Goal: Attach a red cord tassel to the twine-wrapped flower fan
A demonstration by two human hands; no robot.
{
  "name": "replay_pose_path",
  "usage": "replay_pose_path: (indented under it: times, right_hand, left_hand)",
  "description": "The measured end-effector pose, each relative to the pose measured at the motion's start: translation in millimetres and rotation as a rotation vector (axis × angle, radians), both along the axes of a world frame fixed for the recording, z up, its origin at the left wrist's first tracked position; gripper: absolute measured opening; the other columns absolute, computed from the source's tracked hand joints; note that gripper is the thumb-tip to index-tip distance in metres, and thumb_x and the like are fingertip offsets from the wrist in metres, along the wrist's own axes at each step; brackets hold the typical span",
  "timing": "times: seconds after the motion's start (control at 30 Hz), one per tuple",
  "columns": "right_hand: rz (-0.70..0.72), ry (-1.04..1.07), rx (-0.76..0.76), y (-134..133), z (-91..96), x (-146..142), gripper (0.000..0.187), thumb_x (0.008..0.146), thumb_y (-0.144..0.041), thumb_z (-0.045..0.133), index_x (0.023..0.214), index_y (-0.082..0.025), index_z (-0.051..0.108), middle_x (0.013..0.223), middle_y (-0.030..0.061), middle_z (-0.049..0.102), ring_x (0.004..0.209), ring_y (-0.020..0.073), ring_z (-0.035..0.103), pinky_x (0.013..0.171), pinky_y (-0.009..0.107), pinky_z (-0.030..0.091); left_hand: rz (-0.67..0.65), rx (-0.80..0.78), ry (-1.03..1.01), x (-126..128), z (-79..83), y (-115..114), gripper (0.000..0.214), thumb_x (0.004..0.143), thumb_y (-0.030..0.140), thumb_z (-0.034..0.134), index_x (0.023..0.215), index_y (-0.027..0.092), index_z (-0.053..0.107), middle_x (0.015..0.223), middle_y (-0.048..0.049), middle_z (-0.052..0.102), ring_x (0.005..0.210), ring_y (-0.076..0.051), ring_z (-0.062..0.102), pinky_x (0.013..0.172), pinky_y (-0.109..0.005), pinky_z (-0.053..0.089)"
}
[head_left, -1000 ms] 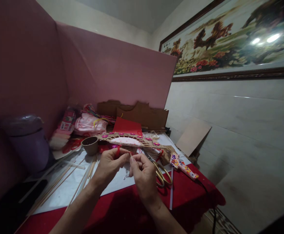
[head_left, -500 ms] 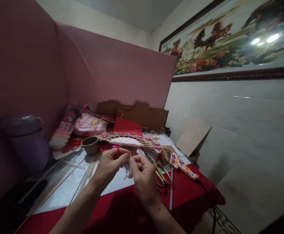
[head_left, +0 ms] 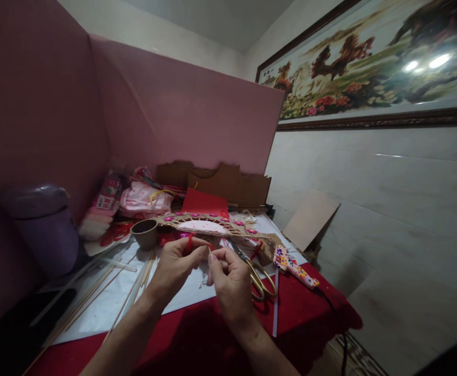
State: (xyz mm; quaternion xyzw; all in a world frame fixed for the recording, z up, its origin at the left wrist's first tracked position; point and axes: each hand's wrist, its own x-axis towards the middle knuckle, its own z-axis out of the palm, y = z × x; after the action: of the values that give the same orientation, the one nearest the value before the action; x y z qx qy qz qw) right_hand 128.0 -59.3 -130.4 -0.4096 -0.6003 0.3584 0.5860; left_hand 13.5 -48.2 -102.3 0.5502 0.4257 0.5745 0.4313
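Observation:
My left hand is closed in a pinch, with a fuzzy red strand looped at its index finger. More red shows at the fingertips. Close against it, my right hand pinches a thin pale stick, whose lower part my fingers hide. Just beyond both hands lies an arched woven piece with pink flowers along its curve and a white dotted panel. Gold-handled scissors rest beside my right hand, and tiny clear beads lie below my fingertips.
A glue gun with a flowered cover lies right, its cord hanging off the red-covered table. Left are a dark cup, thin sticks and a purple bin. Behind stand cardboard pieces and a red sheet.

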Motion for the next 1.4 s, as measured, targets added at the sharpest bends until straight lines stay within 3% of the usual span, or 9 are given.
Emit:
replay_pose_path:
  times: [0.33, 0.53, 0.87, 1.07, 1.27, 1.4]
  right_hand:
    - [-0.037, -0.008, 0.011, 5.5, 3.4, 1.7, 0.020, 0.085, -0.031, 0.050, 0.071, -0.017, 0.052, 0.047, -0.0054, 0.048, 0.040, 0.0091, 0.044, 0.042, 0.019, 0.033]
    - [-0.144, -0.123, 0.120, 9.7, 4.8, 2.7, 0.020, 0.086, -0.031, 0.050, 0.072, -0.017, 0.055, 0.052, -0.0026, 0.053, 0.045, 0.0111, 0.049, 0.045, 0.021, 0.035]
    - [0.084, -0.067, 0.003, 8.3, 4.9, 3.5, 0.023, 0.091, -0.033, 0.041, 0.074, -0.019, 0.047, 0.044, -0.0054, 0.050, 0.042, 0.0106, 0.046, 0.047, 0.021, 0.037]
    - [-0.065, -0.150, 0.066, 7.7, 5.7, 2.0, 0.025, 0.091, -0.030, 0.039, 0.070, -0.020, 0.046, 0.045, -0.0052, 0.049, 0.042, 0.0108, 0.046, 0.049, 0.022, 0.035]
    - [-0.087, -0.164, 0.076, 8.6, 4.0, 3.0, 0.025, 0.092, -0.030, 0.038, 0.071, -0.020, 0.046, 0.046, -0.0053, 0.048, 0.042, 0.0108, 0.046, 0.048, 0.022, 0.034]
    - [-0.028, -0.185, 0.072, 9.0, 0.5, 7.5, 0.025, 0.091, -0.033, 0.041, 0.072, -0.020, 0.046, 0.046, -0.0057, 0.048, 0.042, 0.0102, 0.044, 0.046, 0.021, 0.033]
  left_hand:
    - [-0.018, 0.039, 0.040, -1.7, -1.4, 0.6, 0.020, 0.070, 0.033, 0.068, 0.071, 0.013, 0.070, 0.051, 0.0032, 0.052, 0.043, -0.006, 0.035, 0.040, -0.018, 0.026]
    - [-0.045, 0.065, 0.060, -3.9, -2.0, 1.7, 0.020, 0.071, 0.034, 0.067, 0.072, 0.014, 0.069, 0.053, 0.0028, 0.054, 0.043, -0.006, 0.036, 0.041, -0.019, 0.026]
    - [0.012, 0.046, 0.068, -4.0, -2.5, 1.6, 0.021, 0.070, 0.035, 0.067, 0.069, 0.014, 0.065, 0.052, 0.0030, 0.053, 0.041, -0.005, 0.034, 0.038, -0.019, 0.022]
    - [-0.009, 0.024, 0.037, -4.7, -0.4, 1.1, 0.020, 0.069, 0.034, 0.067, 0.070, 0.014, 0.067, 0.051, 0.0029, 0.053, 0.041, -0.006, 0.034, 0.038, -0.019, 0.022]
    - [-0.045, 0.008, 0.014, -5.5, -0.2, 1.1, 0.020, 0.069, 0.034, 0.068, 0.069, 0.013, 0.065, 0.050, 0.0044, 0.048, 0.040, -0.004, 0.028, 0.038, -0.019, 0.018]
    - [-0.017, -0.019, -0.029, -7.1, -1.3, 1.9, 0.023, 0.068, 0.036, 0.069, 0.069, 0.013, 0.062, 0.047, 0.0066, 0.042, 0.041, -0.004, 0.026, 0.038, -0.018, 0.017]
